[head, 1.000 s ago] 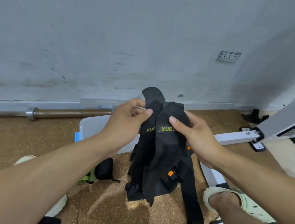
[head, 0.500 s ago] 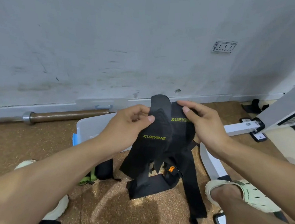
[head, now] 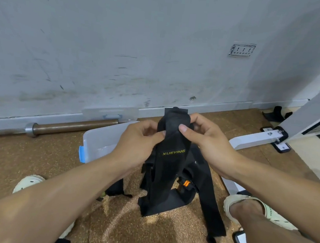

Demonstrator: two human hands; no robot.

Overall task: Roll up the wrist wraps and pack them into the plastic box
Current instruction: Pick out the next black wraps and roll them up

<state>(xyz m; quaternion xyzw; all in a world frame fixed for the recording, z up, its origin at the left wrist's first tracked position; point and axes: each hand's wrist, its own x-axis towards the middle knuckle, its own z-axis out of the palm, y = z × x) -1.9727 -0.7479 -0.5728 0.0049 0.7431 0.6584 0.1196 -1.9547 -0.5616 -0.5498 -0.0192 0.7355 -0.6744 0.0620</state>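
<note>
Barbell (head: 73,126) lying along base of grey scuffed wall (head: 123,40). Wall socket (head: 242,50) upper right. White rack frame (head: 260,138) with black-plated feet at right. Brown speckled cork floor (head: 36,159). Pale clog sandals: left (head: 28,183), right (head: 259,211).

black wrist wraps (head: 172,161) dangling, plastic box (head: 99,141) open

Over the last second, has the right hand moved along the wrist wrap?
Yes. The right hand climbed the wrist wrap, from beside the yellow lettering to the folded top, well above it.
</note>
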